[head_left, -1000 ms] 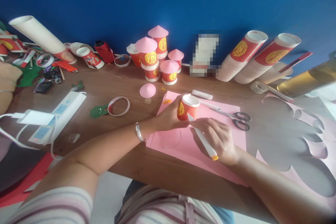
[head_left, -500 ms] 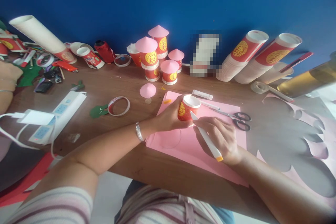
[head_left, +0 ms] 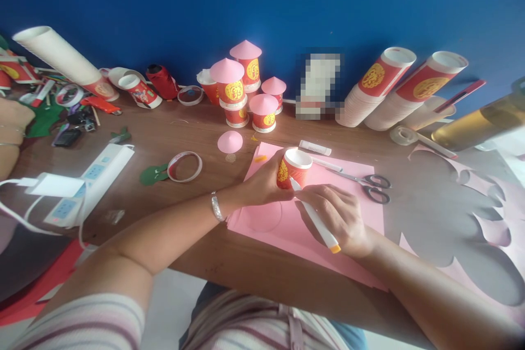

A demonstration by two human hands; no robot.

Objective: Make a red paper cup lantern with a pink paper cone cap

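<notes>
Marker (head_left: pixel 321 227) has slid slightly twd 9 o'clock against the red cup (head_left: pixel 299 173), mid-view over pink paper (head_left: pixel 266 227). L hand (head_left: pixel 266 181) is clamped round the cup, prob. to steady it; R hand (head_left: pixel 342 214) pinches the marker, prob. for control. Brown wood table (head_left: pixel 197 246) below, scissors (head_left: pixel 361 180) at 3, blue wall (head_left: pixel 184 5) at 12.

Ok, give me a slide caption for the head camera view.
Left hand holds a red cup, right hand a white marker at its side, above pink paper.
</notes>
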